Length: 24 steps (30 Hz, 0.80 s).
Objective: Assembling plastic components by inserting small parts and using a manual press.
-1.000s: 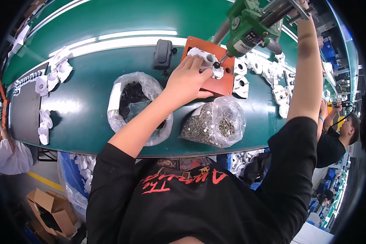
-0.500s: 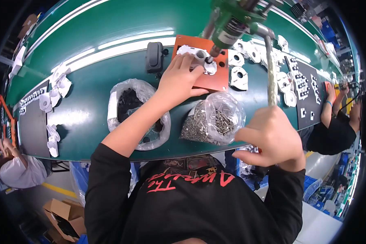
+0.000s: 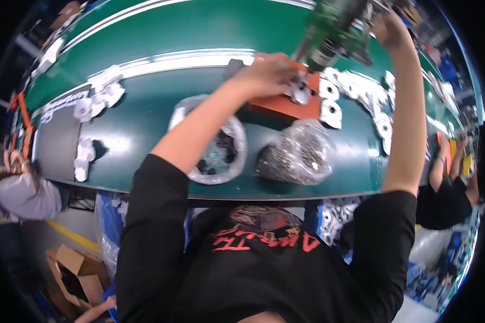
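At one o'clock from the worker's chest [image 3: 269, 253], a white housing [image 3: 302, 96] sits on an orange block [image 3: 285, 107] on the tabletop [image 3: 129, 161]. Left hand [image 3: 270, 75] lies over its ten o'clock side, fingers blurred; gripping or merely resting, I cannot tell. Right hand [image 3: 392, 30] high beside the green press [image 3: 326, 47], two o'clock of the housing; whether closed on anything, unclear. Housing looks light, stiff, smooth (a touch slick, I'd guess); best taken by its outer body, clear of the press.

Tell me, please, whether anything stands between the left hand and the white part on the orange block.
Nothing visible does: the left hand is beside the white part on the orange block, though blur leaves contact unclear.
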Each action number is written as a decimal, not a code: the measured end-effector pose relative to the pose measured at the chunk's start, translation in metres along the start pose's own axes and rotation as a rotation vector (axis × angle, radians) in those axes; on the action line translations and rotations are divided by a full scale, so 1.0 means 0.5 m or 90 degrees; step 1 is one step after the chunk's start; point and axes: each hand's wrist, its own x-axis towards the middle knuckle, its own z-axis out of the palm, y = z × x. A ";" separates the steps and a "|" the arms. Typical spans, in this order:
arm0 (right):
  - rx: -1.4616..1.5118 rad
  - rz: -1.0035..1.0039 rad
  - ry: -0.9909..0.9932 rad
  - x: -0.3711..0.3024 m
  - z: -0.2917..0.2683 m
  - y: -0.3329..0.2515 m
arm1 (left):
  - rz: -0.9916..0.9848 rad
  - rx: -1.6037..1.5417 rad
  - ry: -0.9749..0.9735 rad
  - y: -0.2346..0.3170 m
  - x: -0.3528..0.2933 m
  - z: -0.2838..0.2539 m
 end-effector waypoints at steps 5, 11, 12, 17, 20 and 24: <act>0.075 -0.052 0.009 -0.254 0.118 0.028 | -0.013 -0.127 0.014 0.030 -0.024 -0.044; -0.397 -0.112 0.126 -0.385 0.058 0.234 | -0.266 -0.143 0.139 -0.072 -0.058 -0.108; -0.464 -0.064 0.073 -0.393 0.067 0.283 | -0.285 -0.147 0.261 -0.106 -0.057 -0.093; -0.817 -0.110 -0.029 -0.411 0.190 0.396 | -0.300 -0.070 0.327 -0.219 -0.104 -0.059; -0.917 -0.047 0.013 -0.403 0.175 0.463 | -0.231 -0.096 0.376 -0.189 -0.198 -0.088; -1.020 0.016 0.114 -0.429 0.145 0.495 | -0.454 0.192 0.498 -0.161 -0.440 -0.182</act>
